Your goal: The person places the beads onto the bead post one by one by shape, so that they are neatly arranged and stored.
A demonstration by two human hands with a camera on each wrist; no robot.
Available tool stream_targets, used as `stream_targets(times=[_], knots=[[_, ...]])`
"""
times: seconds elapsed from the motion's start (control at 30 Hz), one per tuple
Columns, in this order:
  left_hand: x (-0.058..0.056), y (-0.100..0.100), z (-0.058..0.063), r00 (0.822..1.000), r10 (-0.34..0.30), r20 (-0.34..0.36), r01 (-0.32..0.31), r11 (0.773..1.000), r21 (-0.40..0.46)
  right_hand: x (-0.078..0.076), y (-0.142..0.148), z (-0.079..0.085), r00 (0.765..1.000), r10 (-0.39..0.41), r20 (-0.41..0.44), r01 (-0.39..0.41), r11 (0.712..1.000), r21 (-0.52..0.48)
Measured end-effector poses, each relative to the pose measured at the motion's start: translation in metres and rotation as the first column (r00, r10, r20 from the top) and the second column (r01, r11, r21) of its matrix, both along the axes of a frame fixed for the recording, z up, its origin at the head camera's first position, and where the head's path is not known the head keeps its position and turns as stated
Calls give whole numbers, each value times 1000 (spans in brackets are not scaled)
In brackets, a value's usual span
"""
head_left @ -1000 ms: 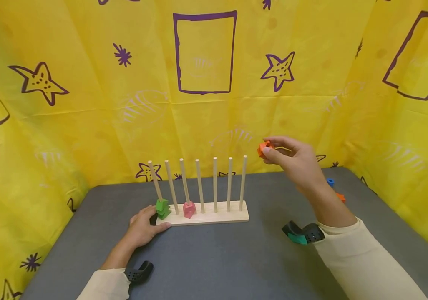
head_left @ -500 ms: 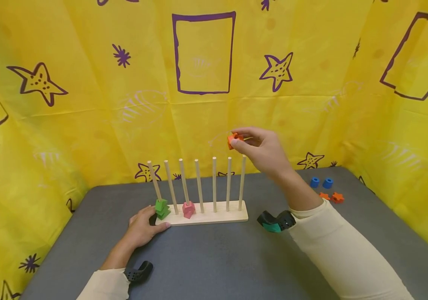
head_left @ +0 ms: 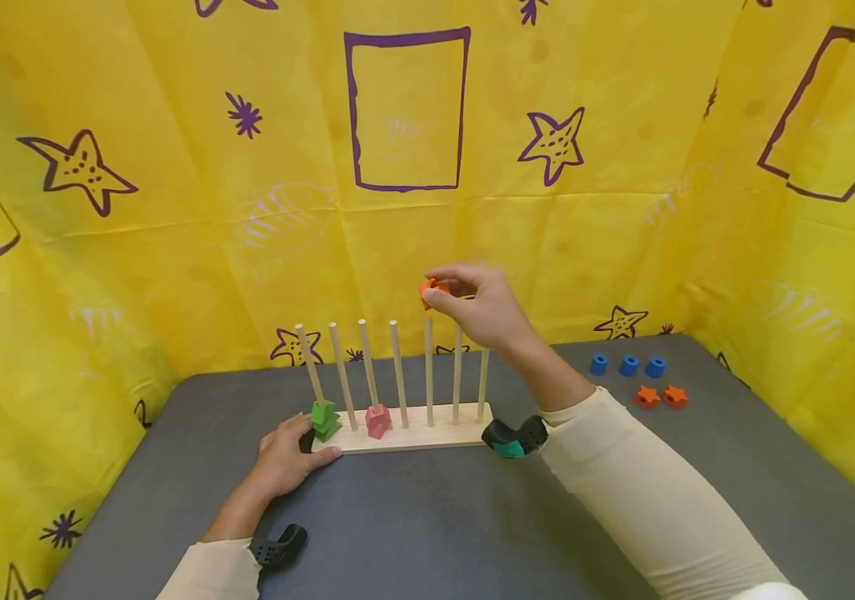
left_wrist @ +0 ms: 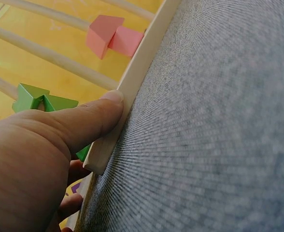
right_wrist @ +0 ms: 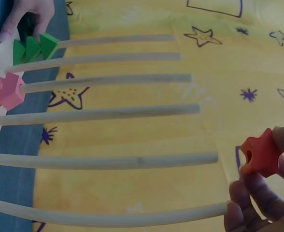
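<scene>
My right hand (head_left: 483, 308) pinches an orange star-shaped bead (head_left: 432, 292) between thumb and fingers. In the head view the bead sits right at the top of a wooden peg (head_left: 429, 367), the third from the right. From the right wrist, the hole of the star bead (right_wrist: 262, 153) shows, a little beyond the peg tips. My left hand (head_left: 282, 457) grips the left end of the pegged wooden base (head_left: 427, 438), with the thumb (left_wrist: 101, 116) along its front edge. Green triangular beads (head_left: 325, 421) are threaded on the leftmost peg, and pink angular beads (head_left: 378, 421) on the third.
Farther right on the grey table (head_left: 427, 533) stand three blue cylinder beads (head_left: 629, 365) in a row. Two more orange star beads (head_left: 648, 397) lie just in front of them. A yellow patterned cloth (head_left: 397, 233) hangs behind and at both sides.
My right hand has carried the orange star bead leftward from the right side to above the pegs, uncovering the blue and orange beads on the table. The left hand has stayed in place.
</scene>
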State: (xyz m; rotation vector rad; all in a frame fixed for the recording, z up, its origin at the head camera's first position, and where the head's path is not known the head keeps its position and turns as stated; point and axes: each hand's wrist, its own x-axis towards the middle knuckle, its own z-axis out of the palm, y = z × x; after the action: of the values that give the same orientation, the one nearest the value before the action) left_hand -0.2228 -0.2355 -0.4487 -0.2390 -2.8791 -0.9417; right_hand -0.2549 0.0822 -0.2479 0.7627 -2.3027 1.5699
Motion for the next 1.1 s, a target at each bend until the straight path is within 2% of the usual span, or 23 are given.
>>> stream_targets(times=[0.33,0.5,0.87,1.1], knots=[[-1,0,1,1000,-3,-8,3,1000,5,0,-6,-9,998,8,69,-6,1000,-23],[0,0,1,1000,-1,-3,1,1000,2,2,-9,-18,996,-5,87,8,999,-34],[0,0,0,1000,5,13,-5,1000,-5,2,-16,-43,991,-49,128,76,974,-212],[1,1,0,1000,5,11,-5,1000,-4,4,-19,-56,976,-39,214,104,949,-298]])
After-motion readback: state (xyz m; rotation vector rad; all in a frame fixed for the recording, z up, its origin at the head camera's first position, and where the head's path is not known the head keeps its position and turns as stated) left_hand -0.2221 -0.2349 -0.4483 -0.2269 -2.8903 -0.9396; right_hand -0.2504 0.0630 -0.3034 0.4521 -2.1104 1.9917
